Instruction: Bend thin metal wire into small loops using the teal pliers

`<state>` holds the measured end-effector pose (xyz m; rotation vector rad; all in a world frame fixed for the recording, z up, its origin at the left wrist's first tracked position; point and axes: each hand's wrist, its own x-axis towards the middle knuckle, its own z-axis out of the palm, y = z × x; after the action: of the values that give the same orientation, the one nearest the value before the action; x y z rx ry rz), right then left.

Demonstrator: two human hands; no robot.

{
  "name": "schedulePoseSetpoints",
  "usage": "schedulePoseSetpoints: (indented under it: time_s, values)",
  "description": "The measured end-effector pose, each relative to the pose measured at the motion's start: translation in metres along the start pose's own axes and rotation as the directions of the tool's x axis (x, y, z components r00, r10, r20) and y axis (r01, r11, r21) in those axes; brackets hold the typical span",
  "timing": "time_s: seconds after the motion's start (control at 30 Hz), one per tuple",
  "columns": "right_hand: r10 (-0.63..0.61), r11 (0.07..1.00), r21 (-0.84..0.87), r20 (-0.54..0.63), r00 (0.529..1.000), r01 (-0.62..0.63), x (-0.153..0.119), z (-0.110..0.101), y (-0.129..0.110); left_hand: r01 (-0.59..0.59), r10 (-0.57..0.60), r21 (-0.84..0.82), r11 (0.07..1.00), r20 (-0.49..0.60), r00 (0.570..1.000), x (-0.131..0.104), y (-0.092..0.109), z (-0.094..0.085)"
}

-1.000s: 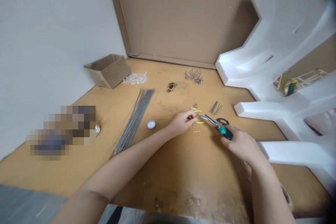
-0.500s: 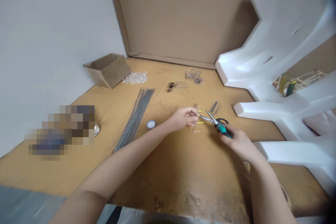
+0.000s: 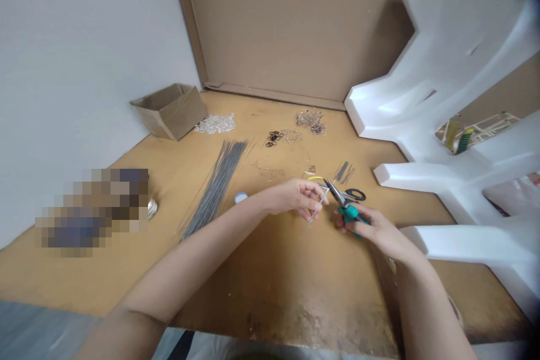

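Observation:
Between the fingertips of my left hand (image 3: pixel 301 198) is a short piece of thin grey wire (image 3: pixel 319 206), held at a slant. My right hand (image 3: pixel 371 225) is wrapped round green-handled pliers (image 3: pixel 348 212). The jaws of the pliers are at the upper end of the wire; whether they grip it I cannot tell. Behind them on the table lies a pair of scissors (image 3: pixel 355 195) with black handles, partly hidden by the pliers. Something yellow and curved (image 3: pixel 314 178) shows just past my left fingers. Short grey wire pieces (image 3: pixel 345 172) lie beyond the scissors.
A bundle of long grey wires (image 3: pixel 219 183) lies left of centre, with a round white-and-blue lid (image 3: pixel 241 197) nearby. Further back are clear beads (image 3: pixel 216 123), black rings (image 3: pixel 274 138), small wire pieces (image 3: pixel 311 119) and a cardboard box (image 3: pixel 169 112). White foam (image 3: pixel 459 180) borders the right side.
The pliers have swung left and come to the upper end of the wire. My left hand has turned and shifted slightly nearer, and the wire now slants.

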<state>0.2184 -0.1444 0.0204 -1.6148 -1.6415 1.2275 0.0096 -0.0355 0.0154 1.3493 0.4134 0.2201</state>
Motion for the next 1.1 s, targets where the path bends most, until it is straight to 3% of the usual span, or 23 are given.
schedulePoseSetpoints:
  time_s: [0.23, 0.57, 0.93, 1.1]
  values:
    - [0.002, 0.997, 0.083, 0.076, 0.997, -0.008, -0.001, 0.001, -0.007, 0.055, -0.055, 0.042, 0.998, -0.005, 0.998, -0.002, 0.003, 0.006]
    - [0.069, 0.978, 0.187, 0.142, 0.987, -0.095, -0.002, 0.002, 0.001, 0.102, -0.101, 0.068, 0.992, -0.016, 0.995, -0.004, 0.007, 0.01]
    - [0.052, 0.997, 0.053, 0.087, 0.995, -0.057, 0.0, 0.005, -0.007, 0.129, -0.129, 0.069, 0.989, -0.012, 0.992, -0.003, 0.005, 0.014]
    - [0.068, 0.994, 0.083, 0.101, 0.992, -0.077, 0.0, 0.006, -0.007, 0.124, -0.124, 0.061, 0.99, 0.005, 0.992, -0.002, 0.001, 0.013]
